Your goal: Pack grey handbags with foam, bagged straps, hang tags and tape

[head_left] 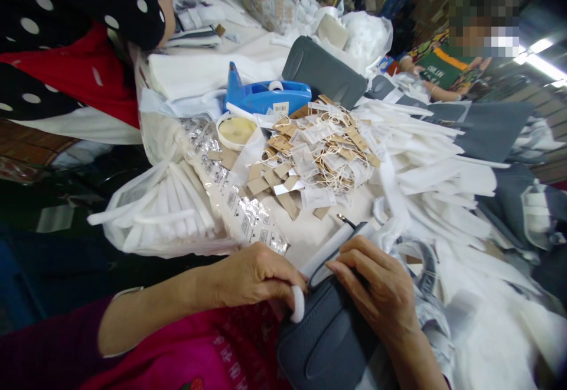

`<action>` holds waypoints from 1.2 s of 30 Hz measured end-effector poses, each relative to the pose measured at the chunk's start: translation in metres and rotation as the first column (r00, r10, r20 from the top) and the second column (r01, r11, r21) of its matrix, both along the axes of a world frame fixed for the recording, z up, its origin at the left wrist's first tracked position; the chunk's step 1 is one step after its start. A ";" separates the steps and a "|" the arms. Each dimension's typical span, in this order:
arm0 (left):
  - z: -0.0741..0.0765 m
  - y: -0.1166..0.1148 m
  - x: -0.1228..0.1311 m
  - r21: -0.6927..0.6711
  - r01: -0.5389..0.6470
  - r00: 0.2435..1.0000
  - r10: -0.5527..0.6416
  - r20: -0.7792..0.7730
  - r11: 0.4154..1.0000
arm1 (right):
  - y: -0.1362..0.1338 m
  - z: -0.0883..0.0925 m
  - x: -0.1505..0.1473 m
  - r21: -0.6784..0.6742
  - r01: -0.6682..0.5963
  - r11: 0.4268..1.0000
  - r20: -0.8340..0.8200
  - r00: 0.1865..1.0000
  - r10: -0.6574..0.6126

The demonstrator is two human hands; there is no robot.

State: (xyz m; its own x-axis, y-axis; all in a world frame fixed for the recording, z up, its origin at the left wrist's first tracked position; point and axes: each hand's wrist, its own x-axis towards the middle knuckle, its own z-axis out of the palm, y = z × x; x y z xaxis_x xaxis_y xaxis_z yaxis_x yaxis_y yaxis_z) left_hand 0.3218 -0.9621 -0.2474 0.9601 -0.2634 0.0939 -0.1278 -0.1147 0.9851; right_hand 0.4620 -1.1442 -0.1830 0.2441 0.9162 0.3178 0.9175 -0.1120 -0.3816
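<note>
A dark blue-grey handbag (330, 343) with stitched edges is tilted in front of me at the table's near edge. My left hand (266, 278) is closed at its upper left side, thumb and fingers pinched together. A short, curved white strip (298, 304) sticks out from those fingertips over the bag. My right hand (376, 283) curls over the bag's top edge, its thumb and fingers closed on the rim near a pale strip along the opening. A zipper pull (345, 220) shows just beyond the right fingers. What lies under both sets of fingertips is partly hidden.
Brown and clear tags with strings (328, 148) are heaped mid-table. Behind them are a blue tape dispenser (266, 96) and a grey bag (323, 71). White foam rolls (163, 207) fill a plastic bag at left; white strips (443, 183) spread right. Two other people work nearby.
</note>
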 end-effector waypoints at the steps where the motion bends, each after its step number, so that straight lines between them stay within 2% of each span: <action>1: 0.001 -0.003 0.000 -0.005 -0.047 0.998 0.046 -0.043 0.999 | -0.001 0.001 0.000 0.003 -0.001 1.000 0.002 1.000 0.001; 6: 0.012 -0.019 0.006 0.052 -0.231 0.963 0.236 -0.133 0.972 | -0.005 0.002 0.000 0.001 0.009 1.000 -0.037 0.999 -0.009; 13: 0.029 -0.033 0.025 0.315 -0.306 0.936 0.344 -0.073 0.898 | -0.008 0.003 -0.001 0.040 -0.029 0.999 -0.095 0.995 0.032; 16: 0.033 -0.037 0.029 0.360 -0.286 0.937 0.337 -0.088 0.888 | -0.009 0.005 -0.002 -0.004 -0.062 0.998 -0.127 0.990 0.061; 19: 0.034 -0.037 0.022 0.343 -0.261 0.948 0.307 -0.086 0.902 | -0.007 0.004 -0.002 -0.031 -0.059 0.998 -0.123 0.991 0.055; 24: 0.037 -0.030 -0.005 0.242 -0.190 0.962 0.229 -0.146 0.951 | -0.002 -0.004 0.001 -0.062 -0.069 0.996 -0.059 0.996 0.065; 26: 0.038 -0.029 -0.009 0.210 -0.205 0.958 0.240 -0.155 0.956 | -0.001 -0.006 0.001 -0.083 -0.061 0.995 -0.038 0.998 0.058; 28: 0.037 -0.031 -0.001 0.200 -0.290 0.942 0.316 -0.111 0.936 | 0.000 -0.007 0.001 -0.085 -0.053 0.995 -0.023 0.998 0.052; 30: 0.032 -0.038 0.013 0.155 -0.322 0.938 0.337 -0.080 0.934 | 0.001 -0.009 0.001 -0.075 -0.053 0.996 -0.023 0.998 0.052; 34: 0.019 -0.055 0.040 0.060 -0.237 0.960 0.243 -0.140 0.970 | 0.004 -0.012 0.001 -0.061 -0.063 0.996 -0.089 0.994 0.057; 36: 0.014 -0.060 0.043 0.089 -0.251 0.950 0.263 -0.166 0.964 | 0.005 -0.010 0.004 0.031 -0.047 0.998 -0.136 0.989 0.050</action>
State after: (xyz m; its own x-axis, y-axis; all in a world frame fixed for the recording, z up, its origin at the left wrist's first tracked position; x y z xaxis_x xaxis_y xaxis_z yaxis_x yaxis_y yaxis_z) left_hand 0.3644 -1.0218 -0.2335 0.9958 -0.0057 -0.0910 0.0884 -0.1867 0.9784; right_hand 0.4657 -1.1390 -0.1931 0.2423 0.9192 0.3104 0.8608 -0.0561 -0.5058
